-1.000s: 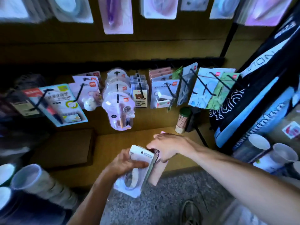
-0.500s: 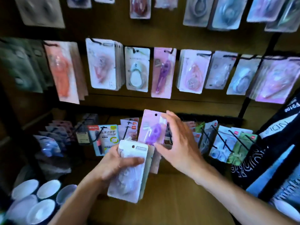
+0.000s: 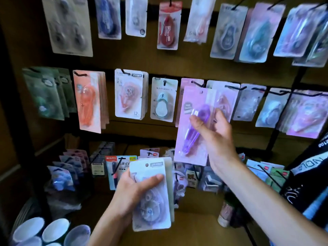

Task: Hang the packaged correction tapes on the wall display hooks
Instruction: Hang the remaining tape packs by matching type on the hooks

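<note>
My right hand (image 3: pixel 215 137) grips a pink card with a purple correction tape (image 3: pixel 192 125) and holds it up close to a black hook (image 3: pixel 197 83) in the middle row of the wall display. The card's top hole sits just below and right of that hook's tip. My left hand (image 3: pixel 132 194) grips a small stack of white-carded correction tapes (image 3: pixel 150 197) at chest height, thumb across the front card.
Rows of carded correction tapes hang on hooks: an orange pack (image 3: pixel 88 102), a white "12" pack (image 3: pixel 130 94), a pack marked "5" (image 3: pixel 163 100). Lower hooks carry small stationery (image 3: pixel 120 167). White cups (image 3: pixel 53 231) stand bottom left. Dark bags (image 3: pixel 310 174) hang at the right.
My right hand has lifted the purple tape card from waist height up to the middle hook row. The view has tilted up with it. My left hand keeps its stack.
</note>
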### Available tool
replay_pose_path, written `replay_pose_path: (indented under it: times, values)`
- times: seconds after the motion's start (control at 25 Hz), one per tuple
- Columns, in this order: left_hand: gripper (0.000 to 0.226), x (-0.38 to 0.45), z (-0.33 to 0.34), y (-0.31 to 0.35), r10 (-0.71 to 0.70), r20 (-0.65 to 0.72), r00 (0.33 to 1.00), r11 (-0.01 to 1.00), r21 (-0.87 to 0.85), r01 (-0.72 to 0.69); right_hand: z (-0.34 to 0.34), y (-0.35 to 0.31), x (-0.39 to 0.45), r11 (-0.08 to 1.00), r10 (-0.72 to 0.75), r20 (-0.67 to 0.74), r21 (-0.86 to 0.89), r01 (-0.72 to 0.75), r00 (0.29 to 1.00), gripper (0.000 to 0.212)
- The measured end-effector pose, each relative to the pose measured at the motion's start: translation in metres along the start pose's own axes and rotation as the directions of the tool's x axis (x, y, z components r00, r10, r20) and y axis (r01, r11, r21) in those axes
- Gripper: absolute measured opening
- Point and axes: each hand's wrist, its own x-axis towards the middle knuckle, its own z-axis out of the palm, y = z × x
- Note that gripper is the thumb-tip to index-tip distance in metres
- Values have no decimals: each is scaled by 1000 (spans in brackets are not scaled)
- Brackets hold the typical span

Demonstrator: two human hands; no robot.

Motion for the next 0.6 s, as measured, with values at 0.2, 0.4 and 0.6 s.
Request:
replay_pose_path:
  times: [0.2,0.4,0.6]
  values:
    - [39,14,-4,-4,-45,-98,994,999,-14,44,-7,-18,21,997,33,-36,-62,-35,999,31]
    - [43,18,0,-9,-80,-114,990,996,-37,76,-5,-20,31,996,37,-86,-72,-43,996,38]
    - [37,17,1,-12,-84,-125,989,996,-17,82,-2,-19,31,986,76,-53,-144,-83,996,61]
